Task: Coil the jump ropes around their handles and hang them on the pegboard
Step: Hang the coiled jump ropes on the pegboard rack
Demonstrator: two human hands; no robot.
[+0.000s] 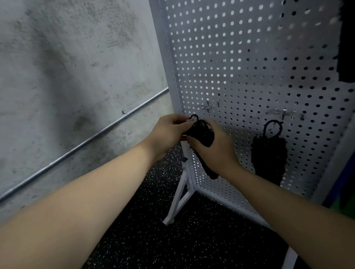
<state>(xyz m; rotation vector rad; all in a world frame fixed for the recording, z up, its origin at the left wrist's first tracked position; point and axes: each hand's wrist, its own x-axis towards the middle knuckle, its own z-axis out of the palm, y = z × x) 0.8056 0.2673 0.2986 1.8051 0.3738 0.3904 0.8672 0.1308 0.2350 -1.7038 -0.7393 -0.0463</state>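
A rough grey concrete wall [60,65] filled the left side of the view, with a thin metal pipe [78,148] running slantwise along its lower part. Below lay a black rubber floor flecked with white [159,242]. To the right stood a tall white perforated metal pegboard [240,51] on a white angled metal foot [178,200]. A dark fabric piece [351,35] hung at the board's upper right edge.

On the lower right of the board, a black jump rope already coiled into a bundle [268,154] hung by its loop from a silver metal hook [281,113]. A second silver hook [207,107] sat bare further left, just above the hands.

Both bare forearms reached in from the bottom edge and met at the board's lower left edge. The right hand [213,148] had its fingers curled round the second black coiled jump rope [202,135], whose lower end hung down below the hand in front of the board. The left hand [168,133] pinched the small black rope loop [194,118] at the top of that bundle between thumb and fingertips, holding it just below and left of the bare hook, not on it.
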